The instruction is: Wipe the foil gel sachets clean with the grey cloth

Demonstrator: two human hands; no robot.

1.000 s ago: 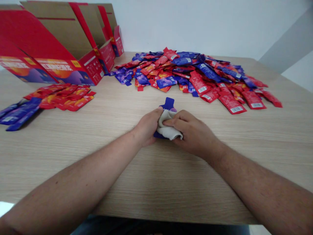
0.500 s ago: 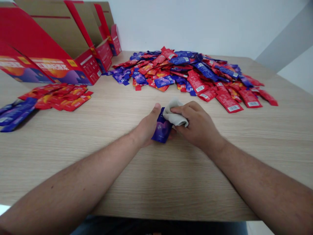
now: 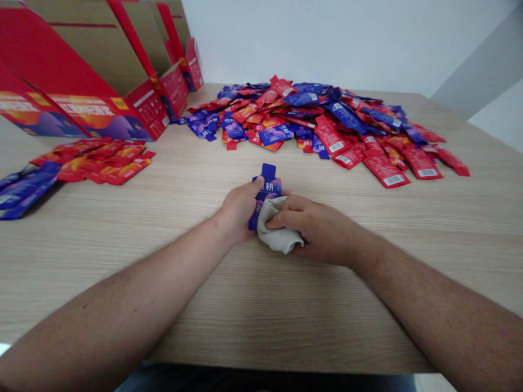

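A blue-purple sachet [image 3: 267, 185] with white lettering and a notched tab at its top lies in my left hand [image 3: 240, 209], thumb on its left edge and fingers behind it. My right hand [image 3: 314, 226] is closed on a folded pale grey cloth [image 3: 278, 233], which presses against the sachet's lower right part and covers it. Beyond both hands spreads a big heap of red and blue sachets [image 3: 294, 114]. To the left, red-orange sachets [image 3: 102, 160] lie in overlapping rows beside a few blue sachets [image 3: 30, 188].
Open red cardboard boxes [image 3: 102, 111] with brown insides stand at the back left of the wooden table [image 3: 261, 310]. A white wall [image 3: 327, 43] rises behind the heap. The table's front edge runs close to my body.
The cloth in my right hand has moved down and left across the sachet, from its upper end to its lower part. The sachet's top tab and lettering now show.
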